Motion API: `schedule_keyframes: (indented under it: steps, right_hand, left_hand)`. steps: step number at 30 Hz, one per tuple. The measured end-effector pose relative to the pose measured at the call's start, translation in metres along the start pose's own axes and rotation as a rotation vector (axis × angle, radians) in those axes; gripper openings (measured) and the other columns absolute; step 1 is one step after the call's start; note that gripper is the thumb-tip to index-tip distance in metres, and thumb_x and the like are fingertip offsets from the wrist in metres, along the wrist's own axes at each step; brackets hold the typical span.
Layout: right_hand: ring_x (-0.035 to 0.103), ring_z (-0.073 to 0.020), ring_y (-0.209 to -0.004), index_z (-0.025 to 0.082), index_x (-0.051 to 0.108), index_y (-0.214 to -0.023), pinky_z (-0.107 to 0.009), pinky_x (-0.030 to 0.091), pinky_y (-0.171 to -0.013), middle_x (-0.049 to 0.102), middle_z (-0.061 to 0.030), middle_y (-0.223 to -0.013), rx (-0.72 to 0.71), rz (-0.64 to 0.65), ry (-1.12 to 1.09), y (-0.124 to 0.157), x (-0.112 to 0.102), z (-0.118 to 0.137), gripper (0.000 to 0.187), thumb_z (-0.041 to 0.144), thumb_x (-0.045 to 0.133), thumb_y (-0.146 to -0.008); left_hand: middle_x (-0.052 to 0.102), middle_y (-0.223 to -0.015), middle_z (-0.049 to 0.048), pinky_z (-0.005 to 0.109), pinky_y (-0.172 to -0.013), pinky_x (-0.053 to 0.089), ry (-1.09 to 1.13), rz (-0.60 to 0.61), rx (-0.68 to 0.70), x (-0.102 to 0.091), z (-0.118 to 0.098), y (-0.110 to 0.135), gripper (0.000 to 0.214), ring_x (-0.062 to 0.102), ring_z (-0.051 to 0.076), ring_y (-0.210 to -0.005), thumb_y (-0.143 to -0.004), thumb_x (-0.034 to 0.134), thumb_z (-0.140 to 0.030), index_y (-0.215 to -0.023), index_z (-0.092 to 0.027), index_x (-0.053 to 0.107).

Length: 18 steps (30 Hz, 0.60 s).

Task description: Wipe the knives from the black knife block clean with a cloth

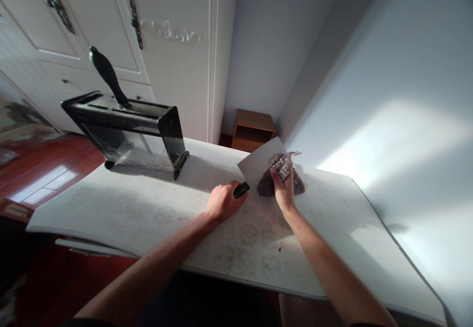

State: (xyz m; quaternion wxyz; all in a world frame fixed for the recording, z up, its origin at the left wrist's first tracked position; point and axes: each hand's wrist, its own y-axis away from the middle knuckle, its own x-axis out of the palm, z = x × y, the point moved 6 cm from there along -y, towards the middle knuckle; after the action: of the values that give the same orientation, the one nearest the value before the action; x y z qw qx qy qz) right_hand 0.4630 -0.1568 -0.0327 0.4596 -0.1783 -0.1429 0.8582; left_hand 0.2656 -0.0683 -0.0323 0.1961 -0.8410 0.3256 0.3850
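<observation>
Left hand (pixel 224 201) clenched likely stiff, broad metal cleaver (pixel 254 163) by safer black handle (pixel 242 189); right hand (pixel 284 190) bunched soft-looking grey-brown cloth (pixel 265 185) at blade (pixel 271 148).

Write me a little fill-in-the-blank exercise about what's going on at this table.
1. The left hand grips a broad knife by its handle, which is coloured ____.
2. The right hand holds a cloth over part of the knife's ____.
3. The number of knife handles sticking up from the block is ____.
4. The small cabinet beyond the table is coloured ____.

Missing words: black; blade; one; brown.
</observation>
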Motion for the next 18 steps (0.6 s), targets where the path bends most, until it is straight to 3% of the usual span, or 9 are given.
schedule_keyframes:
  steps: [4,8,12,18]
  right_hand:
    - [0.066,-0.0240,-0.088,0.021,0.065,-0.098,-0.040,0.051,-0.087,0.072,-0.0023,-0.091,0.278,0.093,-0.351,0.010,0.017,-0.008,0.040,0.047,0.077,-0.070]
    - [0.066,-0.0212,-0.077,0.022,0.067,-0.090,-0.036,0.053,-0.076,0.073,0.0001,-0.082,0.442,0.188,-0.528,0.028,0.036,0.001,0.037,0.044,0.083,-0.064]
    - [0.064,-0.0193,-0.072,0.022,0.068,-0.084,-0.033,0.052,-0.071,0.071,0.0006,-0.077,0.460,0.256,-0.509,0.040,0.043,0.009,0.035,0.047,0.084,-0.064]
    - [0.065,-0.0218,-0.080,0.024,0.071,-0.081,-0.035,0.052,-0.080,0.072,-0.0006,-0.083,0.425,0.381,-0.393,0.045,0.047,0.014,0.038,0.054,0.084,-0.061]
  left_hand:
    - [0.072,-0.079,0.0056,0.028,-0.064,0.040,0.085,-0.013,-0.041,0.001,0.002,-0.003,0.024,0.068,0.023,-0.077,-0.084,0.056,-0.044,-0.088,-0.022,0.066]
    - [0.070,-0.079,0.0050,0.027,-0.064,0.041,0.153,-0.066,0.029,-0.002,-0.002,-0.004,0.019,0.065,0.020,-0.073,-0.082,0.055,-0.035,-0.091,-0.021,0.063]
    - [0.067,-0.080,0.0048,0.027,-0.065,0.043,0.207,-0.085,0.207,-0.008,-0.010,0.000,0.020,0.062,0.018,-0.070,-0.081,0.052,-0.030,-0.096,-0.018,0.060]
    - [0.070,-0.099,0.0093,0.032,-0.077,0.049,0.298,-0.032,0.277,-0.006,-0.011,0.001,0.035,0.066,0.022,-0.086,-0.092,0.038,-0.031,-0.121,-0.018,0.052]
